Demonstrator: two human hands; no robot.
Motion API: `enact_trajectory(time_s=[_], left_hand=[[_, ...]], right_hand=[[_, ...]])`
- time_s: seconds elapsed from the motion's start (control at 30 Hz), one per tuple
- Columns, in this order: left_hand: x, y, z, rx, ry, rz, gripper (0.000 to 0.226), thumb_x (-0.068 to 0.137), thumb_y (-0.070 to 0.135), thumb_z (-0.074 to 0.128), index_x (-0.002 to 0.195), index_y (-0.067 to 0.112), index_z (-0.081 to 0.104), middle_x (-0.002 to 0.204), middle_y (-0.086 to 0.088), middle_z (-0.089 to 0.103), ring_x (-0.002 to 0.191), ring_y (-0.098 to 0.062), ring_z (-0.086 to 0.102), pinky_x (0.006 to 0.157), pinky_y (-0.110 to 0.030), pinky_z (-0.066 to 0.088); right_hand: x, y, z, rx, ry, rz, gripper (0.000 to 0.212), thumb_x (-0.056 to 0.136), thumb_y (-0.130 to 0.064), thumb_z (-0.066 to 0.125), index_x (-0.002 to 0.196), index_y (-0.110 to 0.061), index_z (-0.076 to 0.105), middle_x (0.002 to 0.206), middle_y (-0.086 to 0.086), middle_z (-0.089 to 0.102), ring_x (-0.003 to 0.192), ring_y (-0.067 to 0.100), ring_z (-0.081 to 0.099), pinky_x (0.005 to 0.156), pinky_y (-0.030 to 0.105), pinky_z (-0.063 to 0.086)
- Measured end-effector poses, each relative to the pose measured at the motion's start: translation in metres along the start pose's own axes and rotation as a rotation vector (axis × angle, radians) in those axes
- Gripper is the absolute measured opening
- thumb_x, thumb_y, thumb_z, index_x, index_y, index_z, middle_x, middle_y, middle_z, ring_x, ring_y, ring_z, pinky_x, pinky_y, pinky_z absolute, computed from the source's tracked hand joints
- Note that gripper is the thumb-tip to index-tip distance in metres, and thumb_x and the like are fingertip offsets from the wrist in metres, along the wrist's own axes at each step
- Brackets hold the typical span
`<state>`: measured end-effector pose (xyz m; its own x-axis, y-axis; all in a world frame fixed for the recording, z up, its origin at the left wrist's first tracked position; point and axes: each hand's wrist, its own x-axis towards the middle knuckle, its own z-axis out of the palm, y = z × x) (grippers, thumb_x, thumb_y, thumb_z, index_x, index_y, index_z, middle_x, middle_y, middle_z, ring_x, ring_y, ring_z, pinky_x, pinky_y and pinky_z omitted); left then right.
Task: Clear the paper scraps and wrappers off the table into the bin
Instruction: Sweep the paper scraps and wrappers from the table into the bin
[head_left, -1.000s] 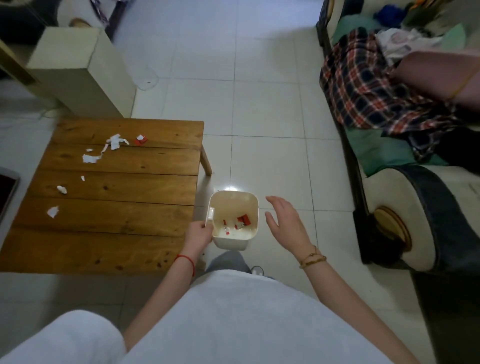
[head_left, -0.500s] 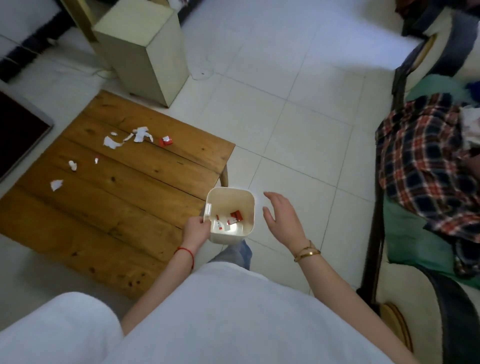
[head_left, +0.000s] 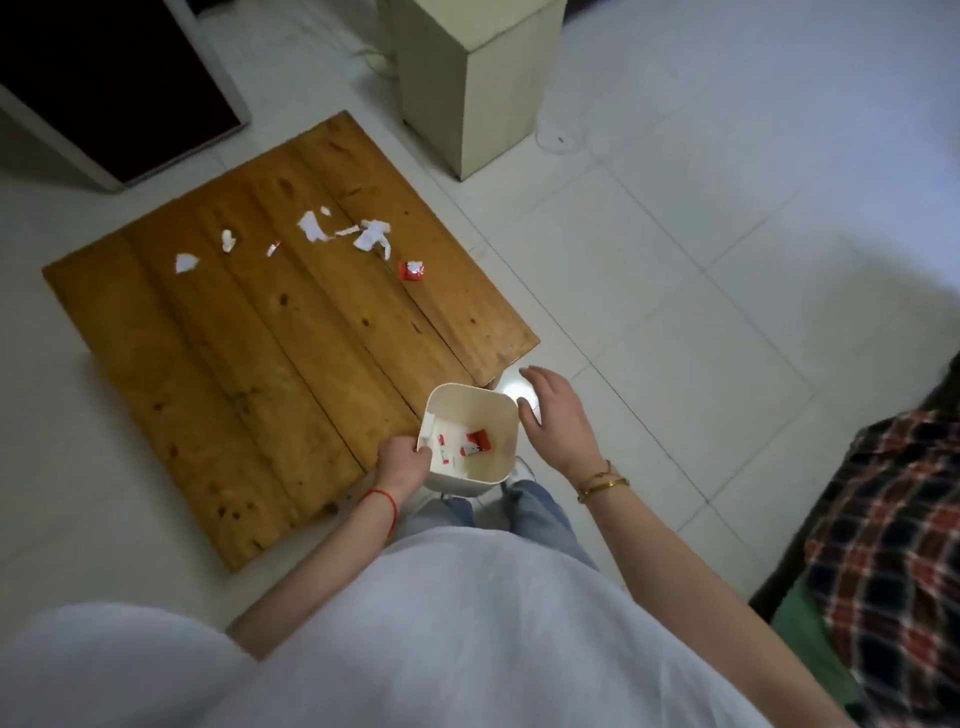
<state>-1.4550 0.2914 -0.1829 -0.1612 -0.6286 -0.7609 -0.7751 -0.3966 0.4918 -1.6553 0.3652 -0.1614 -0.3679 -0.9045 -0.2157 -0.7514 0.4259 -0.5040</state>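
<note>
We hold the bin (head_left: 470, 434) at the near right corner of the table (head_left: 291, 364), left hand (head_left: 401, 461) clenched around its left rim, by the small tab there. Right hand (head_left: 550, 415) is open, fingers spread, empty, just beside the bin's right wall; we cannot tell if it touches. Inside the bin: a few red-and-white wrappers already.

Still on the table, all at the far side, well apart from the bin: a red wrapper (head_left: 411, 270), a crumpled white scrap (head_left: 373, 236), a torn white piece (head_left: 310, 227), a tiny red-white bit (head_left: 273, 248), a small curl (head_left: 227, 240) and one more white piece (head_left: 185, 262) furthest left.

So the job looks partly done. Our call for this step: bring the bin across to the far side, next to the scraps, instead of reaching over. Keep it level so nothing tips out. Free right hand does the picking: pinch the red wrapper first, it is nearest. Flat scraps may be hard to lift off wood; slide them to a plank groove or the table edge and sweep them into the bin held just under the edge. The tiny bits are easy to miss.
</note>
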Motion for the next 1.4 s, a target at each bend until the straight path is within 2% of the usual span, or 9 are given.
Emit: enact_trajectory(time_s=[0.17, 0.23, 0.3, 0.4, 0.53, 0.83, 1.03, 1.2, 1.4], left_hand=[[0.008, 0.001, 0.036, -0.181, 0.107, -0.143, 0.025, 0.09, 0.013, 0.047, 0.09, 0.006, 0.07, 0.094, -0.014, 0.072, 0.083, -0.029, 0.065, 0.072, -0.037, 0.054], [0.012, 0.002, 0.056, -0.22, 0.138, -0.177, 0.024, 0.089, 0.009, 0.047, 0.073, 0.007, 0.065, 0.085, -0.013, 0.069, 0.074, -0.026, 0.061, 0.057, -0.028, 0.047], [0.019, 0.004, 0.077, -0.255, 0.163, -0.219, 0.024, 0.089, 0.007, 0.047, 0.075, 0.009, 0.065, 0.078, -0.007, 0.063, 0.069, -0.019, 0.055, 0.047, -0.02, 0.036], [0.031, 0.007, 0.105, -0.313, 0.194, -0.285, 0.025, 0.09, 0.008, 0.046, 0.089, -0.001, 0.069, 0.08, -0.006, 0.061, 0.071, -0.018, 0.055, 0.05, -0.019, 0.037], [0.054, 0.008, 0.134, -0.345, 0.238, -0.349, 0.023, 0.086, 0.006, 0.045, 0.077, 0.003, 0.066, 0.076, -0.009, 0.06, 0.072, -0.024, 0.053, 0.064, -0.025, 0.037], [0.11, -0.006, 0.175, -0.406, 0.328, -0.371, 0.039, 0.083, 0.001, 0.045, 0.051, 0.022, 0.043, 0.053, 0.006, 0.046, 0.051, -0.009, 0.042, 0.04, -0.01, 0.034], [0.134, -0.016, 0.189, -0.43, 0.359, -0.362, 0.028, 0.085, 0.002, 0.044, 0.06, 0.012, 0.049, 0.056, 0.004, 0.049, 0.051, -0.003, 0.04, 0.045, -0.009, 0.037], [0.144, -0.023, 0.194, -0.43, 0.361, -0.355, 0.041, 0.084, 0.0, 0.042, 0.051, 0.024, 0.034, 0.05, 0.006, 0.039, 0.047, -0.006, 0.034, 0.045, -0.004, 0.034], [0.143, -0.026, 0.196, -0.442, 0.336, -0.362, 0.039, 0.084, 0.002, 0.041, 0.052, 0.023, 0.034, 0.052, 0.006, 0.039, 0.047, -0.006, 0.034, 0.046, -0.005, 0.035]], right_hand=[[0.054, 0.02, -0.001, -0.071, -0.132, -0.15, 0.044, 0.096, -0.027, 0.047, 0.137, -0.011, 0.046, 0.142, 0.008, 0.047, 0.129, 0.023, 0.043, 0.108, 0.034, 0.034], [0.076, 0.028, 0.0, -0.107, -0.183, -0.216, 0.044, 0.096, -0.026, 0.049, 0.137, -0.01, 0.046, 0.143, 0.01, 0.045, 0.13, 0.026, 0.042, 0.11, 0.037, 0.033], [0.099, 0.037, 0.004, -0.14, -0.231, -0.277, 0.045, 0.096, -0.026, 0.048, 0.138, -0.01, 0.044, 0.145, 0.01, 0.043, 0.133, 0.026, 0.039, 0.111, 0.038, 0.031], [0.134, 0.048, 0.014, -0.182, -0.295, -0.337, 0.047, 0.098, -0.029, 0.045, 0.141, -0.011, 0.04, 0.148, 0.009, 0.039, 0.137, 0.027, 0.033, 0.115, 0.041, 0.029], [0.177, 0.058, 0.032, -0.219, -0.342, -0.429, 0.049, 0.098, -0.03, 0.043, 0.143, -0.011, 0.037, 0.15, 0.01, 0.038, 0.139, 0.027, 0.031, 0.115, 0.043, 0.029], [0.278, 0.057, 0.087, -0.273, -0.43, -0.501, 0.056, 0.098, -0.032, 0.042, 0.148, -0.013, 0.024, 0.157, 0.009, 0.024, 0.145, 0.029, 0.019, 0.119, 0.044, 0.019], [0.33, 0.036, 0.122, -0.338, -0.482, -0.606, 0.061, 0.098, -0.033, 0.041, 0.151, -0.013, 0.017, 0.159, 0.01, 0.015, 0.147, 0.03, 0.01, 0.12, 0.046, 0.01], [0.36, 0.015, 0.151, -0.407, -0.505, -0.67, 0.064, 0.099, -0.034, 0.037, 0.152, -0.013, 0.007, 0.161, 0.008, 0.006, 0.148, 0.025, 0.003, 0.121, 0.044, 0.005], [0.362, 0.017, 0.17, -0.46, -0.516, -0.702, 0.063, 0.098, -0.034, 0.037, 0.151, -0.012, 0.012, 0.161, 0.008, 0.01, 0.148, 0.024, 0.006, 0.121, 0.041, 0.002]])
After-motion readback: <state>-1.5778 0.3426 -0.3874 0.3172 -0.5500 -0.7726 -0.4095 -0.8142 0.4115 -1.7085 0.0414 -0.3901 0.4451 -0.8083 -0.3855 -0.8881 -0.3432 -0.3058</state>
